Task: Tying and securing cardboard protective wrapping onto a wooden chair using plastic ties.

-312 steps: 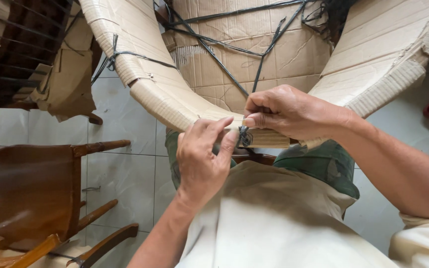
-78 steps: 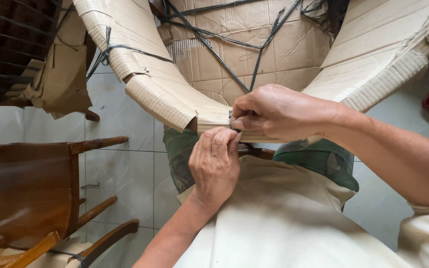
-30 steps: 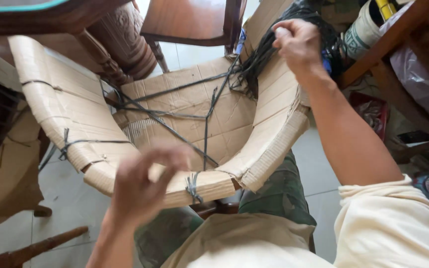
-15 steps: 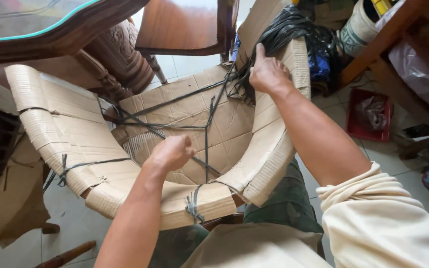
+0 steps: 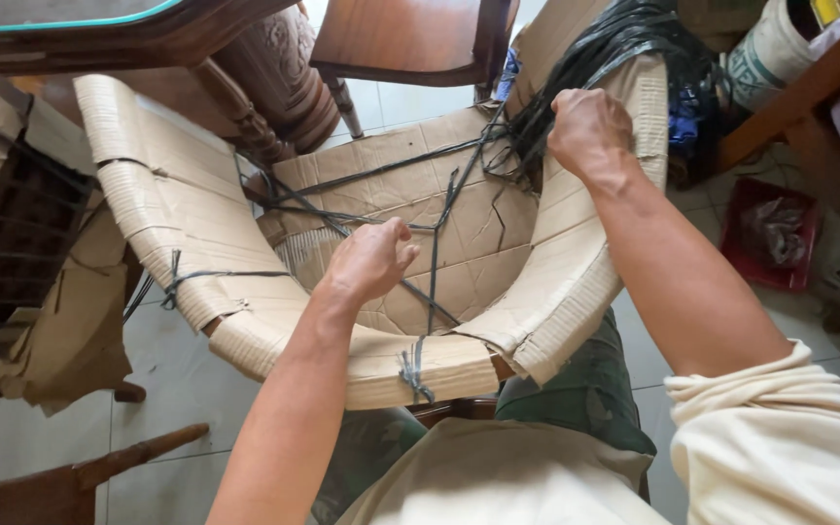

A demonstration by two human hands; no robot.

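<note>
Where pale floor tiles show between the furniture, the room is crowded: a dark carved table leg and 1 wooden chair stand at the top, a second wooden chair frame at lower left, and a red tray lies on the right. Centre frame, 1 curved piece wrapped in brown cardboard rests against the person's lap, laced with dark cord. 2 hands work it: the left hand is a closed fist just above the cord inside the curve, and the right hand is clenched on a bundle of black cord at the far rim.
</note>
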